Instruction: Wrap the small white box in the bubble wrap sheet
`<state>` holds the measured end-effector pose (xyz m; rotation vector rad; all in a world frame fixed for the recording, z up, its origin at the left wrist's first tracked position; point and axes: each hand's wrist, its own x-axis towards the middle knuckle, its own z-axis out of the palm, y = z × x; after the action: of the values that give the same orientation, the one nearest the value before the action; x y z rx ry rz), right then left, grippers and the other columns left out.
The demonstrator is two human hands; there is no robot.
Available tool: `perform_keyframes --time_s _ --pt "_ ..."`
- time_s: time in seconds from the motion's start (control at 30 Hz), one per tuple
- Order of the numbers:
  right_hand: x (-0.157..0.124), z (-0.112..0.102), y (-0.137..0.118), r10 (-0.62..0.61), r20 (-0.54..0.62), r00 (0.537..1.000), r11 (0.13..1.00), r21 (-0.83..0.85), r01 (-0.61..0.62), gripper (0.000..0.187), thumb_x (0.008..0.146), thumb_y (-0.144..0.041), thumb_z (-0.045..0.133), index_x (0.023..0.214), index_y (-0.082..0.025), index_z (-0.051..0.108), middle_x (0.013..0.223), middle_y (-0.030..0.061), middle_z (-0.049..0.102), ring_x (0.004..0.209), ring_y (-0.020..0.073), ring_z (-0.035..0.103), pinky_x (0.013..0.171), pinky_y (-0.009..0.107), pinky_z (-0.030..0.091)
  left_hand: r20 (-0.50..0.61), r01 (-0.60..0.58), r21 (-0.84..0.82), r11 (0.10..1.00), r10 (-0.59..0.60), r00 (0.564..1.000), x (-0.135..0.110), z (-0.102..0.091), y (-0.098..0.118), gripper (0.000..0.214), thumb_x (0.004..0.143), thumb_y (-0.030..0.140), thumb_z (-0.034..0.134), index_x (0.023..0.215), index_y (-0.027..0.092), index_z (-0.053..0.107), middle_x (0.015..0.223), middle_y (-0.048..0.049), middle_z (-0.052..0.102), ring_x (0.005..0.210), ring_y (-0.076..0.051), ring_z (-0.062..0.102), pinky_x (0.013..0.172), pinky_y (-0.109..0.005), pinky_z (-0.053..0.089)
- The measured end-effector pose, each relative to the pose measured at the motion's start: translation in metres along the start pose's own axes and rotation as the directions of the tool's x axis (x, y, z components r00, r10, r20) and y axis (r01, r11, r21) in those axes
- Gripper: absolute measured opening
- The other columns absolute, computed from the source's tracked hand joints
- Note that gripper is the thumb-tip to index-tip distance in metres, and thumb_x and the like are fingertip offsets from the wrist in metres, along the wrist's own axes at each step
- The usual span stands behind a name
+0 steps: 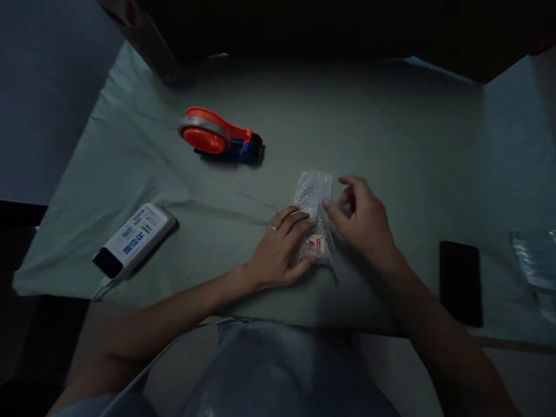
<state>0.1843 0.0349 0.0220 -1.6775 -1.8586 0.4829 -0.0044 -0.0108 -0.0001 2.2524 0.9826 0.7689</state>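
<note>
A small clear plastic bag (313, 194) with a white and red item inside lies on the pale green cloth (347, 127) near the table's front. My left hand (282, 249) lies on the bag's left side, fingers stretched flat and pressing it down; a ring shows on one finger. My right hand (362, 223) is at the bag's right edge, its fingers curled and pinching the plastic.
An orange tape dispenser (219, 136) sits at the back left. A white box with blue print (134, 237) lies at the left. A black phone (460, 282) rests at the right, with shiny plastic packaging (536, 260) at the far right edge.
</note>
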Motion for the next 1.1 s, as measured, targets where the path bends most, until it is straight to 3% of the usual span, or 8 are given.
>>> perform_keyframes --time_s 0.07,0.13,0.23,0.4,0.6,0.73,0.87,1.1 --pt "-0.020 -0.008 -0.002 0.052 0.235 0.971 0.998 0.011 -0.056 0.055 0.077 -0.034 0.060 0.127 -0.017 0.045 0.071 -0.0004 0.059 0.061 0.0163 0.056 0.060 0.031 0.046 -0.017 0.005 0.005 1.000 -0.004 1.000 0.002 -0.001 0.001 0.053 0.079 0.035 0.058 0.126 0.015 0.042 0.127 -0.0159 0.047 0.129 -0.032 0.036 0.109 -0.053 0.031" --pt "-0.033 -0.012 0.005 0.095 0.278 0.956 0.994 0.029 -0.107 0.057 0.079 -0.028 0.055 0.133 -0.016 0.040 0.068 -0.0018 0.058 0.057 0.0151 0.055 0.059 0.029 0.045 -0.059 0.049 -0.010 0.999 -0.050 0.997 0.002 -0.003 -0.001 0.053 0.078 0.021 0.051 0.129 0.016 0.039 0.125 -0.0145 0.046 0.125 -0.028 0.040 0.107 -0.050 0.034" --pt "-0.044 -0.013 0.027 0.116 0.199 0.973 0.991 0.039 -0.126 0.058 0.082 -0.024 0.051 0.137 -0.018 0.036 0.070 -0.0014 0.059 0.059 0.0156 0.056 0.060 0.030 0.046 -0.091 0.116 0.062 0.991 -0.110 0.990 -0.003 -0.011 -0.012 0.065 0.072 0.004 0.043 0.134 0.022 0.038 0.137 -0.0122 0.035 0.131 -0.027 0.033 0.108 -0.052 0.033" --pt "-0.055 -0.007 0.048 0.088 0.150 0.985 0.990 -0.125 -0.069 0.058 0.082 -0.026 0.052 0.138 -0.021 0.037 0.079 0.0036 0.063 0.063 0.0194 0.058 0.061 0.034 0.046 0.032 -0.056 0.319 0.946 0.048 0.998 -0.017 -0.025 -0.032 0.058 0.076 0.003 0.051 0.130 0.024 0.046 0.155 -0.0095 0.007 0.143 -0.036 0.009 0.112 -0.058 0.023" --pt "-0.049 -0.002 0.039 -0.151 -0.074 0.986 0.967 -0.218 0.132 0.013 0.081 -0.022 0.051 0.092 -0.020 0.057 0.091 0.0103 0.058 0.088 0.0252 0.056 0.077 0.041 0.049 0.124 -0.340 0.416 0.843 0.318 0.940 -0.004 -0.028 -0.031 0.028 0.091 0.020 0.048 0.117 0.030 0.054 0.147 0.0007 0.038 0.143 -0.021 0.019 0.118 -0.047 0.022" --pt "-0.045 -0.001 0.030 -0.244 0.015 0.970 0.917 -0.322 0.236 0.019 0.083 -0.014 0.047 0.088 -0.022 0.064 0.103 0.0121 0.056 0.096 0.0270 0.052 0.082 0.045 0.047 0.058 -0.064 0.345 0.936 0.047 0.997 0.011 -0.021 -0.033 0.025 0.091 0.019 0.045 0.108 0.025 0.061 0.151 -0.0020 0.032 0.144 -0.030 0.017 0.118 -0.055 0.014" --pt "-0.033 0.007 0.025 -0.227 0.076 0.971 0.920 -0.311 0.239 0.028 0.085 -0.020 0.049 0.109 -0.025 0.063 0.130 0.0120 0.049 0.124 0.0333 0.038 0.098 0.054 0.037 0.094 0.042 0.452 0.891 -0.095 0.991 0.027 -0.014 -0.033 0.043 0.087 0.011 0.044 0.128 0.021 0.049 0.153 -0.0096 0.027 0.144 -0.033 0.015 0.113 -0.059 0.018" --pt "-0.008 0.019 0.050 -0.118 -0.040 0.992 0.990 -0.086 0.114 0.027 0.087 -0.022 0.045 0.103 -0.018 0.066 0.098 0.0109 0.066 0.097 0.0253 0.057 0.089 0.045 0.047 0.025 0.212 0.510 0.834 -0.260 0.965 0.033 -0.014 -0.048 0.048 0.090 0.015 0.036 0.138 0.008 0.035 0.140 -0.0196 0.046 0.135 -0.029 0.038 0.112 -0.055 0.023"
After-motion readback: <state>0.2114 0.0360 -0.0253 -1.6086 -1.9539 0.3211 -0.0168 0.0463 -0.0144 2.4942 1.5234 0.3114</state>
